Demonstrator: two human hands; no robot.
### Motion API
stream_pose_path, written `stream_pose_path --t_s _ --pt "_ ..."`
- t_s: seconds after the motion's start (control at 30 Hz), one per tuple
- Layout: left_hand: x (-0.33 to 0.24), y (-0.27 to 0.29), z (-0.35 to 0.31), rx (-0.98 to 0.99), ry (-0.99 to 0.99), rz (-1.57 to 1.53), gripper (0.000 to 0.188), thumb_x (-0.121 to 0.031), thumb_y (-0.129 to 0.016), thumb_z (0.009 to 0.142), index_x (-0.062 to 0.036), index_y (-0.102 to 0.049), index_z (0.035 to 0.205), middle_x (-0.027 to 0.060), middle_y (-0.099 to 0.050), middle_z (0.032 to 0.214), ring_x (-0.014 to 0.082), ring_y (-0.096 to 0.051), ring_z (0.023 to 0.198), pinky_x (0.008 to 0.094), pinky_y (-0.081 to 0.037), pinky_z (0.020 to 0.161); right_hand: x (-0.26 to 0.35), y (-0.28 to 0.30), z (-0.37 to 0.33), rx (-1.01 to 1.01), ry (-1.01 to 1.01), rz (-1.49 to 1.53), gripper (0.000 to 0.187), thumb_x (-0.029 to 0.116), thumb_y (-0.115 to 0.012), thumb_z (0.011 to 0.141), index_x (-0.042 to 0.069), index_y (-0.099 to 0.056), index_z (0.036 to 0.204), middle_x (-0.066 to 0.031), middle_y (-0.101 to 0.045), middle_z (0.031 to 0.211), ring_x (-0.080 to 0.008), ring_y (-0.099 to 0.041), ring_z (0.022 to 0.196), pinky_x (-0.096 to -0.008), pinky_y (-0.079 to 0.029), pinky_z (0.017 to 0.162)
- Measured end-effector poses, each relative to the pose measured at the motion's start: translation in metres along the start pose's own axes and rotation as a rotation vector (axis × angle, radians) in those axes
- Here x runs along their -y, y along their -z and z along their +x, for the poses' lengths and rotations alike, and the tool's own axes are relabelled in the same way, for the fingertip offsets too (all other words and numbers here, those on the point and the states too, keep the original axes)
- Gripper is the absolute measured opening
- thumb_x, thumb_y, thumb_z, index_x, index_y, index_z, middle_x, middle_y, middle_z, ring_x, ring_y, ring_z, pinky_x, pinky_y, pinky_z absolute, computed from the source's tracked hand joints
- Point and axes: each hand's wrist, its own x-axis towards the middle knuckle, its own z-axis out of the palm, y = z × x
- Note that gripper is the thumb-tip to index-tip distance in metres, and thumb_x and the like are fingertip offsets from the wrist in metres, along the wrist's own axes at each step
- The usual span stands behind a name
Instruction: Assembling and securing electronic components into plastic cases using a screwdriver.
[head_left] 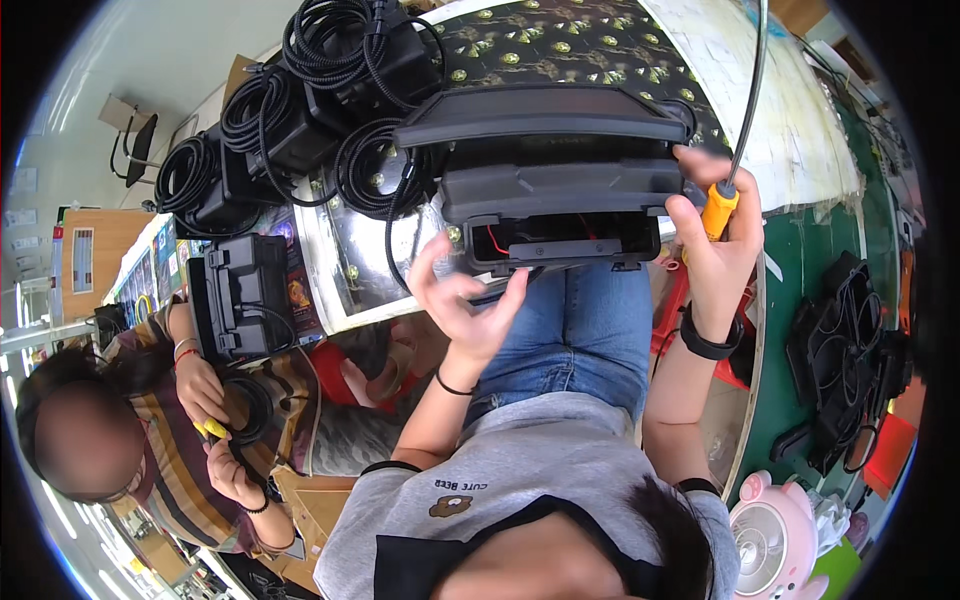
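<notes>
In front of me at the table's edge stands a black plastic case with its lid raised. Its near compartment shows a red wire and a dark bracket strip with screws. My left hand is at the case's near left corner, fingers apart, the thumb by the lower edge; whether it touches the case I cannot tell. My right hand is wrapped round the yellow handle of a screwdriver, its long metal shaft pointing up and away. The right thumb and index fingertip are close to the case's right side.
Black cases with coiled black cables crowd the table's far left. Another black case is nearer a co-worker, whose hands hold something yellow. To the right are a pink fan and a heap of black gear on the green floor.
</notes>
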Motion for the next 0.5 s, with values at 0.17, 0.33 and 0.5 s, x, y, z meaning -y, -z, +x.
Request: stream_pose_path --t_s 0.17,0.33,0.5 --pt "0.017 0.001 0.018 0.052 0.068 -0.063 0.052 -0.024 -0.094 0.066 -0.0113 -0.048 0.087 0.0151 -0.047 0.125 0.0312 -0.049 0.115 0.0434 -0.040 0.100 -0.002 0.004 0.011 0.081 0.011 -0.081 0.035 0.007 -0.080 0.082 0.003 -0.059 0.110 -0.0175 -0.068 0.121 -0.0219 -0.063 0.113 -0.0314 -0.048 0.097" --pt "0.014 -0.007 0.037 0.057 0.040 0.106 0.045 -0.023 -0.092 0.068 -0.0086 -0.059 0.095 0.0144 -0.046 0.129 0.0308 -0.051 0.115 0.0425 -0.040 0.100 -0.016 0.000 0.007 0.099 -0.039 -0.172 0.034 0.007 -0.080 0.082 0.004 -0.060 0.110 -0.0165 -0.069 0.120 -0.0210 -0.064 0.113 -0.0311 -0.048 0.096" --pt "0.002 -0.003 0.038 0.103 0.100 0.276 0.043 -0.015 -0.089 0.069 -0.0086 -0.065 0.105 0.0134 -0.046 0.136 0.0304 -0.051 0.118 0.0428 -0.043 0.100 -0.035 -0.006 0.007 0.035 -0.064 -0.073 0.027 0.012 -0.077 0.087 0.006 -0.059 0.105 -0.0146 -0.068 0.123 -0.0151 -0.063 0.106 -0.0259 -0.048 0.088"
